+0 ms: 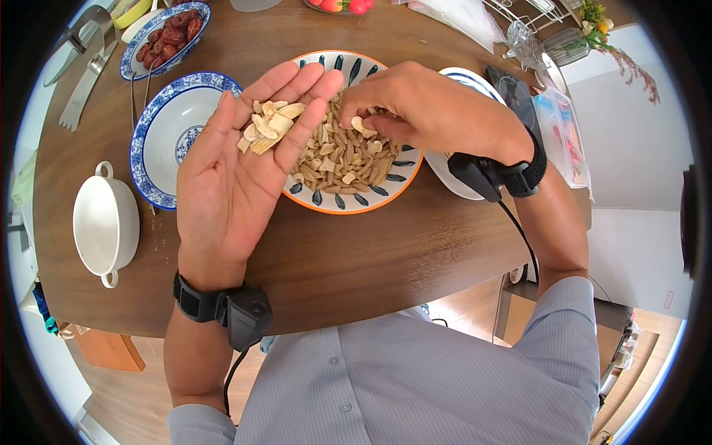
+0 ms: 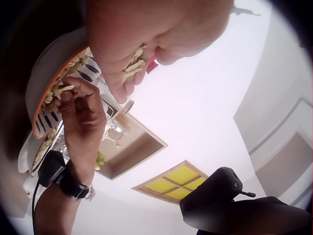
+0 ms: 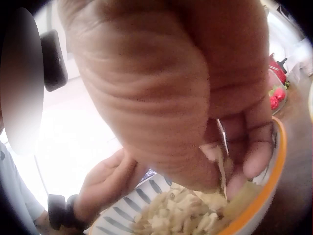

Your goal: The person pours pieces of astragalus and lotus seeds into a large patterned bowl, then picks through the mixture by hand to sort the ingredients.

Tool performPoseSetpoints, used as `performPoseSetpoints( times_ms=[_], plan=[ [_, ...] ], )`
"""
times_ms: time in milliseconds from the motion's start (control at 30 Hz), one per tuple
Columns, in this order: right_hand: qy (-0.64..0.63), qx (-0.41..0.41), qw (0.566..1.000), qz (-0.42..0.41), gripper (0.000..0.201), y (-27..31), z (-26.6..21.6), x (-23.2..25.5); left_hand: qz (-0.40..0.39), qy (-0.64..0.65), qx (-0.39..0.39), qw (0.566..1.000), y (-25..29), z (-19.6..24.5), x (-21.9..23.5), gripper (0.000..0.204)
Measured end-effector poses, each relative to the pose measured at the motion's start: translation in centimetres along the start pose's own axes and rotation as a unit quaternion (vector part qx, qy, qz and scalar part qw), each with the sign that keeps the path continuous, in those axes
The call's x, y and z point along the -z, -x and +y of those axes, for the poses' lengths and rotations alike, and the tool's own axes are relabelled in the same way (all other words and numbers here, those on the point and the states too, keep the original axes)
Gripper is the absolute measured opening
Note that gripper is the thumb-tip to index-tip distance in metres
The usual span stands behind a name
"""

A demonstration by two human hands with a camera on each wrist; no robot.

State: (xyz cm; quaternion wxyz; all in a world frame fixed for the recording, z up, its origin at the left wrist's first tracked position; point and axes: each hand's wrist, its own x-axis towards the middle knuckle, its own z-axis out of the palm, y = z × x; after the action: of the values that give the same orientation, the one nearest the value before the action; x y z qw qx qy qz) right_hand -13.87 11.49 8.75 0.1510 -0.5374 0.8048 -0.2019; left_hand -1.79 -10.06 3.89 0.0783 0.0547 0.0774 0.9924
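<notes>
My left hand [image 1: 230,178] is held palm up with its fingers extended, beside and slightly over the left side of an orange-rimmed bowl [image 1: 317,199]. A small heap of pale dried slices [image 1: 271,126] lies on its palm and finger bases. Over the same bowl, my right hand [image 1: 445,107] pinches one thin pale slice [image 1: 361,127] between thumb and fingers. Brown, elongated dried pieces [image 1: 345,156] fill the bowl, with several pale slices scattered among them. In the right wrist view, the pinched slice [image 3: 222,171] stands edge-on below the thumb.
Left of my left hand are a blue-patterned bowl [image 1: 152,141] and a white two-handled bowl [image 1: 106,222]. Red dates [image 1: 172,37] fill a dish at the back left; strawberries [image 1: 345,6] stand at the back. A white plate [image 1: 452,178] sits partly under my right wrist.
</notes>
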Motion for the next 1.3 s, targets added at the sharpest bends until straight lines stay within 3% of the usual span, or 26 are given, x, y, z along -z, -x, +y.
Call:
performPoseSetpoints(
  times_ms=[200,467,600,667,733,800,833,867,933,1067,1100,1133,1167,1200,1267,1300],
  plan=[
    [0.055,-0.033,0.997,-0.040,0.014,-0.2,-0.5,0.7,0.000,-0.002,-0.002,1.000,0.0,0.0,0.1,0.054],
    [-0.018,0.038,0.998,0.051,0.009,-0.4,0.6,0.8,0.003,-0.003,-0.002,1.000,0.0,0.0,0.0,0.054],
    [0.002,-0.003,1.000,0.030,0.008,-0.6,0.2,2.0,-0.002,-0.007,-0.015,1.000,0.0,0.0,0.0,0.055],
    [-0.077,-0.052,0.986,0.140,0.010,-0.8,0.0,2.5,-0.001,-0.005,-0.021,1.000,0.0,0.0,-0.1,0.055],
    [-0.075,-0.024,0.987,0.143,0.012,-0.8,-1.0,3.5,0.014,-0.006,-0.027,1.000,0.0,-0.1,-0.2,0.055],
    [-0.221,0.098,0.949,0.202,0.017,-1.7,-1.7,3.1,0.018,0.001,-0.012,1.000,0.0,-0.2,-0.4,0.055],
    [-0.233,0.165,0.939,0.192,0.020,-2.4,-1.4,2.3,0.022,0.009,0.002,1.000,0.1,-0.4,-0.5,0.055],
    [-0.232,0.163,0.939,0.193,0.020,-2.8,-1.8,1.8,0.022,0.010,0.006,1.000,0.2,-0.5,-0.4,0.055],
    [-0.046,0.262,0.930,0.253,0.022,-3.3,-2.8,1.0,0.050,-0.067,-0.020,0.996,0.4,-0.6,-0.4,0.055],
    [0.007,0.288,0.924,0.251,0.018,-3.2,-1.5,1.9,0.041,-0.055,-0.010,0.998,0.3,-0.3,-0.5,0.054],
    [0.005,0.291,0.924,0.248,0.018,-2.6,-1.8,1.9,0.026,-0.002,-0.001,1.000,0.2,-0.1,-0.5,0.053],
    [-0.071,0.127,0.961,0.236,0.016,-1.5,-2.5,1.8,0.010,0.050,0.008,0.999,0.2,0.1,-0.4,0.053],
    [-0.143,-0.042,0.965,0.216,0.014,-0.6,-2.8,2.0,0.010,0.050,0.006,0.999,0.2,0.2,-0.3,0.053],
    [-0.142,-0.042,0.965,0.215,0.014,-0.1,-2.4,2.3,0.001,0.052,-0.007,0.999,0.2,0.2,-0.2,0.052],
    [0.093,0.009,0.995,0.039,0.026,1.1,-1.1,2.5,-0.008,0.056,-0.016,0.998,0.2,0.2,-0.1,0.052],
    [0.113,0.022,0.993,0.016,0.035,1.9,-0.5,1.3,-0.008,0.054,-0.019,0.998,0.1,0.2,-0.1,0.052]
  ],
)
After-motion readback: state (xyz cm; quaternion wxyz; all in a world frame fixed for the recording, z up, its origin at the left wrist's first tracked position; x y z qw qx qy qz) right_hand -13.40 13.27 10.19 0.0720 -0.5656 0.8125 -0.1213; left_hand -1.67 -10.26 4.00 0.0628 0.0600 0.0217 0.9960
